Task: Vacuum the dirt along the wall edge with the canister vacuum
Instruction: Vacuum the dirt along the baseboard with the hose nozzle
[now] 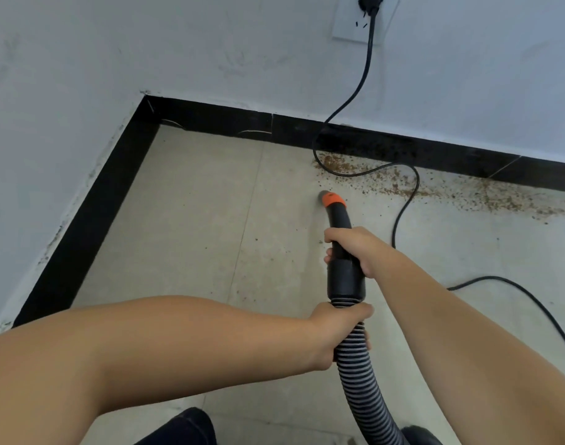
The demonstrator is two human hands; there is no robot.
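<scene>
A black vacuum nozzle with an orange tip [332, 199] points at the floor, a short way in front of a band of brown dirt [387, 179] that runs along the black baseboard [371, 141]. My right hand [352, 248] grips the black nozzle tube [342, 274]. My left hand [335, 329] holds the ribbed grey-and-black hose [361, 383] just behind the tube. The canister itself is barely in view at the bottom edge.
A black power cord [364, 75] hangs from a wall socket [358, 20], loops through the dirt and trails across the tiled floor [194, 226] to the right. White walls meet in a corner at the left. My dark trouser knee [185, 428] shows at the bottom.
</scene>
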